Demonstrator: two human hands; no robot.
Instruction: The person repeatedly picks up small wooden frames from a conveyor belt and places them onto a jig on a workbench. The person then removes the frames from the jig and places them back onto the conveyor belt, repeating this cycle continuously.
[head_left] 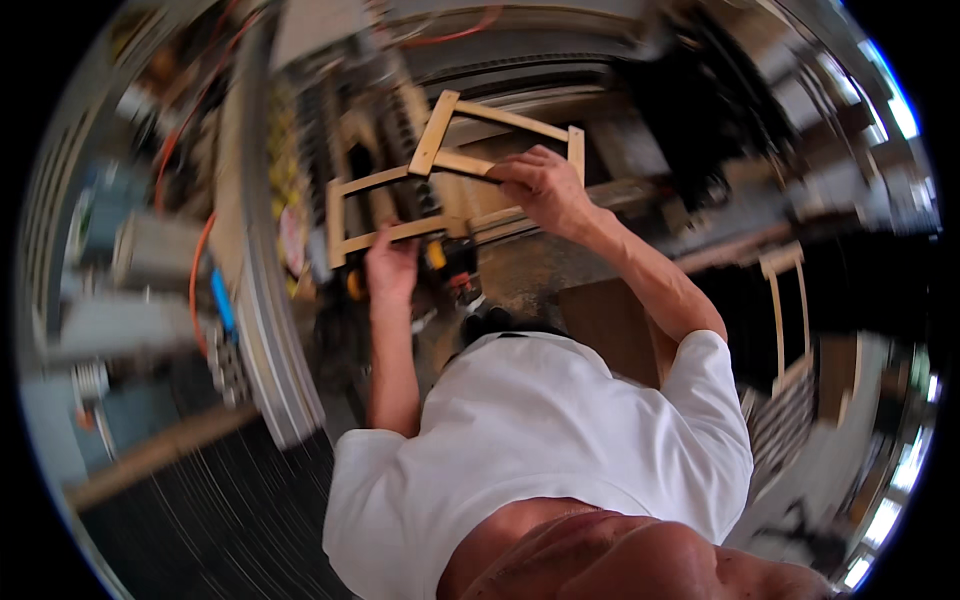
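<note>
Two small rectangular frames of pale wood are held up in front of me. My left hand (390, 268) is closed on the lower rail of the left frame (336, 222). Around the lower rail of the right frame (434, 133), the fingers of my right hand (548, 188) are closed. That second frame sits higher and is tilted, with small dark dots near its corners. Its lower left corner meets or overlaps the upper right corner of the left frame; I cannot tell whether they are joined.
A long metal-edged beam (262, 330) runs along my left, with an orange hose (196, 270) and a blue object (222, 300) beyond it. Black material (690, 105) is at the far right. A brown panel (612, 318) stands right of me, near another wooden frame (777, 320).
</note>
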